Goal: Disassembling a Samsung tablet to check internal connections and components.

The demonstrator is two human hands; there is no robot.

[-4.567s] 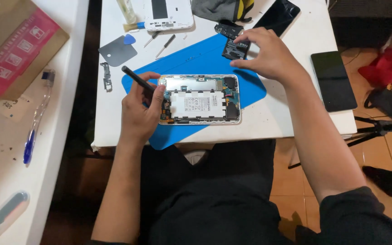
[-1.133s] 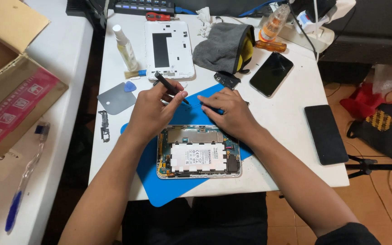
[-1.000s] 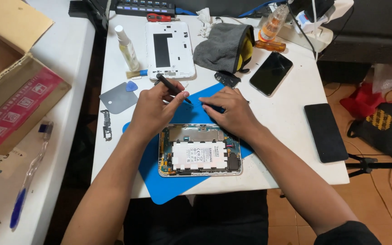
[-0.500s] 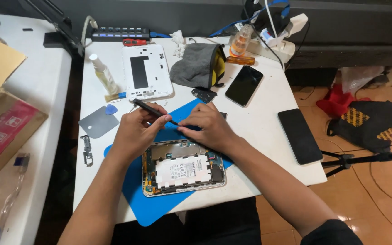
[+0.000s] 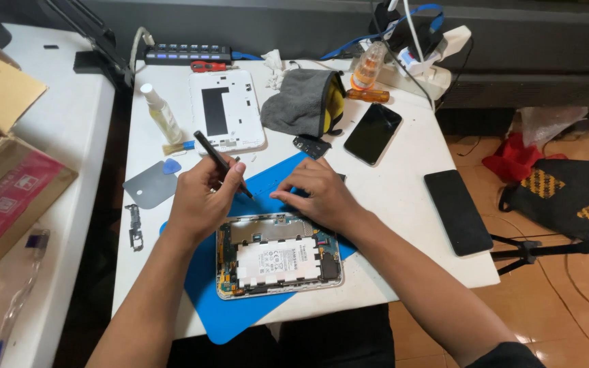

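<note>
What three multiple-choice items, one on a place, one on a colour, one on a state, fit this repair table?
1. Where does the opened tablet lie?
A. on the blue mat
B. in the cardboard box
C. on the floor

2. What colour is the removed back cover?
A. black
B. red
C. white

3. What does the left hand hold?
A. nothing
B. a black tool
C. a bottle

Answers:
1 A, the mat shows around the tablet.
2 C, the cover is white by the spray bottle.
3 B, the fingers are closed around the thin tool.
</note>
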